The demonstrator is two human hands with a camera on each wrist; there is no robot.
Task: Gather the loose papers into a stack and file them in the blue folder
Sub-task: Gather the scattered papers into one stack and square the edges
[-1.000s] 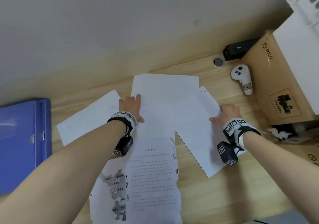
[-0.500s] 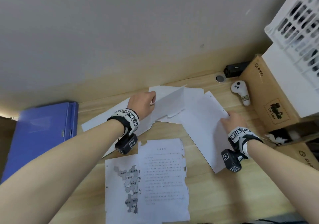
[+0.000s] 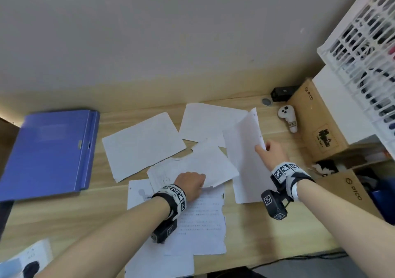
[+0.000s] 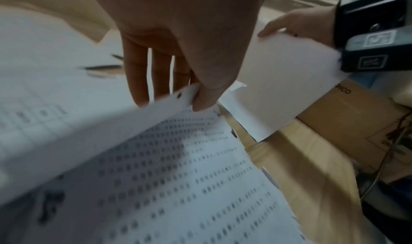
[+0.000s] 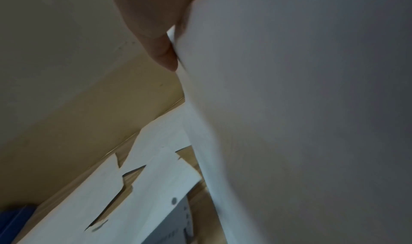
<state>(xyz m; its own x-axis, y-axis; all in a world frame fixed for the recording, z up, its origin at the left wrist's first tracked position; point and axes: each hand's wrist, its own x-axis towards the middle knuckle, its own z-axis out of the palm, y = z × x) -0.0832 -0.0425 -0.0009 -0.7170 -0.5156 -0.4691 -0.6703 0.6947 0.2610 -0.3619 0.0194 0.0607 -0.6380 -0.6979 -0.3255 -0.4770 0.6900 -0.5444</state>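
Observation:
The blue folder point(image 3: 49, 153) lies closed at the table's left. Several white sheets are spread over the middle. My left hand point(image 3: 193, 182) pinches the near corner of a torn-edged sheet point(image 3: 205, 162) between thumb and fingers point(image 4: 189, 89); the sheet lies partly over a printed sheet point(image 3: 201, 220). My right hand point(image 3: 268, 151) grips the right edge of a long blank sheet point(image 3: 243, 155) and holds that edge up off the table; the thumb point(image 5: 160, 45) presses against the sheet point(image 5: 289, 106). Two more blank sheets point(image 3: 143, 145) point(image 3: 209, 123) lie flat behind.
Cardboard boxes point(image 3: 316, 123) point(image 3: 350, 190) and a white basket point(image 3: 367, 53) crowd the right side. A white controller point(image 3: 287, 119) and a black device point(image 3: 282, 93) sit at the back right. The wall runs close behind. A booklet point(image 3: 23, 260) lies at the near left.
My left hand has drawn its sheet from the back toward me, over the printed sheet. My right hand has raised the right edge of the long sheet.

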